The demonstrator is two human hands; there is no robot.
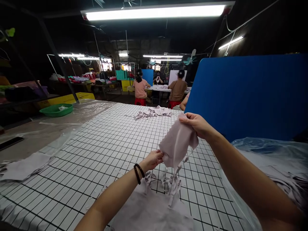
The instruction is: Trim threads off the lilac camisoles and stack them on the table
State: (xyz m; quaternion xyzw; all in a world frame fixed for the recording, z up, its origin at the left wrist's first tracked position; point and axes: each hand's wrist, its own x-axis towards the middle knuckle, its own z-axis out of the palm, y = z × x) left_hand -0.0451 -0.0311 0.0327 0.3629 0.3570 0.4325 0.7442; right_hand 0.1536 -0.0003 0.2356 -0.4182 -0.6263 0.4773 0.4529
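Note:
A pale pink piece of cloth [177,144] hangs in the air between both my hands, above the white gridded table [101,150]. My right hand [196,123] pinches its top edge, fingers closed. My left hand [154,159], with a dark band on the wrist, grips the cloth's lower left edge. Thin cloth strips [172,184] dangle from the piece down onto the table. More of the same pale fabric [149,208] lies flat on the table right under my arms.
A heap of pale cloth pieces [154,113] lies at the table's far side. A blue panel [247,96] stands at right, clear plastic sheeting [264,160] below it. A green basin [56,110] sits far left. Two people [158,88] sit at a distant table.

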